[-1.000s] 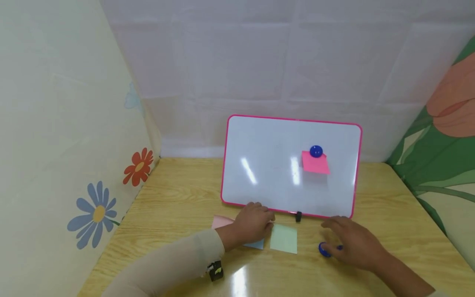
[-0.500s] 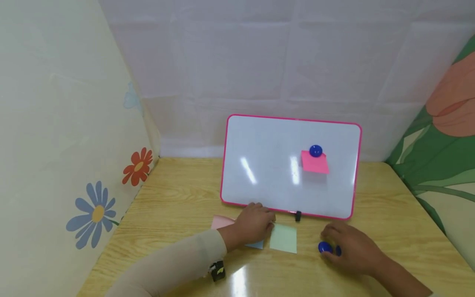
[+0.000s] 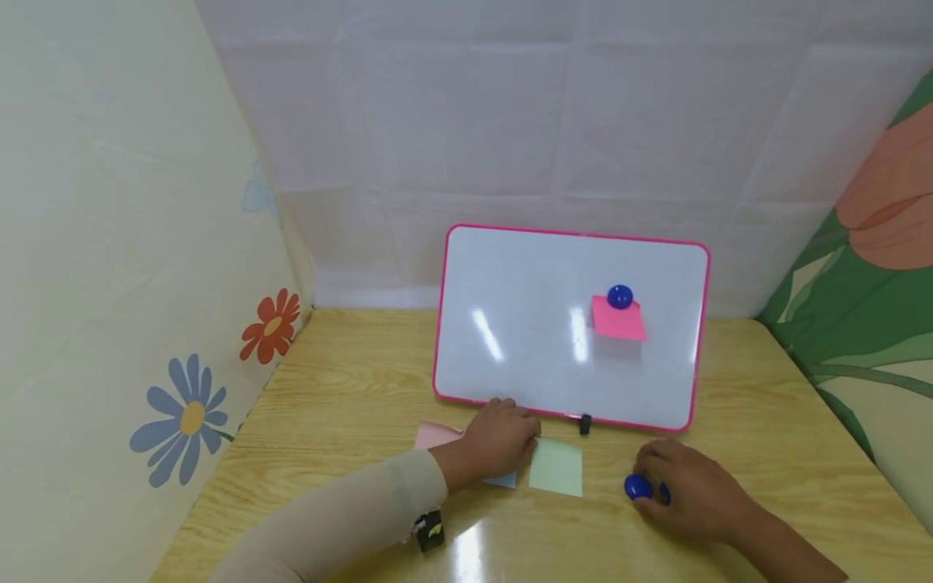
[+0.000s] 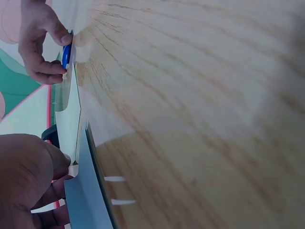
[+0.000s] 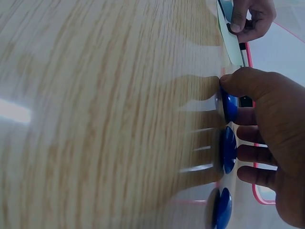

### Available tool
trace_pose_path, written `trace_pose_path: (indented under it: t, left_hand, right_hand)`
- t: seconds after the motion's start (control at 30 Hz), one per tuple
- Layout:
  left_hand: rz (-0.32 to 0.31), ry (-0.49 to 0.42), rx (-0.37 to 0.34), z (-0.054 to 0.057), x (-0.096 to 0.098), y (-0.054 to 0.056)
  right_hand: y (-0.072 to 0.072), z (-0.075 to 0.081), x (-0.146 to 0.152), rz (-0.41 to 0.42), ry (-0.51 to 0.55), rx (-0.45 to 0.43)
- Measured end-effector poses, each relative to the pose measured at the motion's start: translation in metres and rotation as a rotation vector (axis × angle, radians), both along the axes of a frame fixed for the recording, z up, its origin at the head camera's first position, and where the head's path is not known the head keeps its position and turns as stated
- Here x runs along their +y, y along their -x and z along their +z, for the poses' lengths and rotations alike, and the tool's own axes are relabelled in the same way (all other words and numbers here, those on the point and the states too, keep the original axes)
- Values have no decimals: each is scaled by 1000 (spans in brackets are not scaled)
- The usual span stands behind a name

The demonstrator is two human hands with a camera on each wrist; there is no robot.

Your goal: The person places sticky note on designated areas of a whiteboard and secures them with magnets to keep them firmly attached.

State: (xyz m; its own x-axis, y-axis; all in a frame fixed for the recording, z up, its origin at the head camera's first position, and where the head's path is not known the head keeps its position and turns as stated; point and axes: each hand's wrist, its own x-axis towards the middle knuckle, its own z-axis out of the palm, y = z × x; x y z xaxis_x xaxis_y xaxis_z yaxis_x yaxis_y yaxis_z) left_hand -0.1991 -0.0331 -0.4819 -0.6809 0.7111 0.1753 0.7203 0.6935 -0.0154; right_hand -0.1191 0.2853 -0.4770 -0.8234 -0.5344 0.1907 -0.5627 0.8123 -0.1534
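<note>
The left hand (image 3: 496,437) pinches the upper left edge of a pale green sticky note (image 3: 556,468) lying in front of the whiteboard; in the left wrist view its thumb is on the note's corner. A blue sticky note (image 3: 503,480) and a pale pink one (image 3: 437,435) lie partly hidden under that hand. On the right, the right hand (image 3: 692,490) holds a round blue magnet (image 3: 638,487) between thumb and index finger, low at the table. Two more blue magnets (image 5: 230,149) sit in a row beside it, below the other fingers in the right wrist view.
A pink-framed whiteboard (image 3: 525,324) stands tilted back behind the hands, with a black foot (image 3: 585,424) at its lower edge. On it, a blue magnet (image 3: 620,296) pins a bright pink sticky note (image 3: 619,324). Flower-patterned walls flank the wooden table (image 3: 350,364).
The right hand has lowered slightly, and its thumb and index finger have come together on the blue magnet. The left hand has stayed on the green note.
</note>
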Motion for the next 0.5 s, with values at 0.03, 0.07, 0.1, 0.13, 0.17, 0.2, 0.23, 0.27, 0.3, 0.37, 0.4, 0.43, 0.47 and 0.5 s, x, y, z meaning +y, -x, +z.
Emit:
trace_pose_path:
  t: [0.03,0.07,0.1,0.13,0.17,0.2,0.23,0.27,0.3,0.37,0.4,0.43,0.47,0.5]
  left_hand:
    - [0,-2,5,0,0,0]
    - [1,-4,9,0,0,0]
    - [2,-7,14,1,1,0]
    - [3,-8,21,1,1,0]
    - [5,-9,24,1,1,1]
    - [6,-10,28,1,2,1]
    - [9,-9,28,1,2,1]
    - [11,-8,30,1,2,1]
    - [13,-10,28,1,2,1]
    - [14,-12,27,1,3,1]
    - [13,-15,27,1,3,1]
    - [13,-18,29,1,3,1]
    - [11,-22,31,1,3,0]
    - [9,-26,32,2,2,0]
  right_hand:
    - [0,0,0,1,1,-2]
    - [1,1,0,3,2,-5]
    - [1,1,0,3,2,-9]
    - [1,1,-1,3,0,-13]
    - [2,1,-1,3,-1,-20]
    - [2,1,-1,3,-3,-25]
    - [2,1,-1,-3,-7,-30]
    - [3,0,-1,-7,-11,-36]
    - [3,0,-1,-13,-17,-44]
    - [3,0,-1,-17,-24,-61]
    - [4,0,-1,-19,-26,-67]
    - [4,1,-1,-20,-26,-72]
    - [4,1,-1,-23,-29,-82]
    - [4,2,-2,-25,-33,-91]
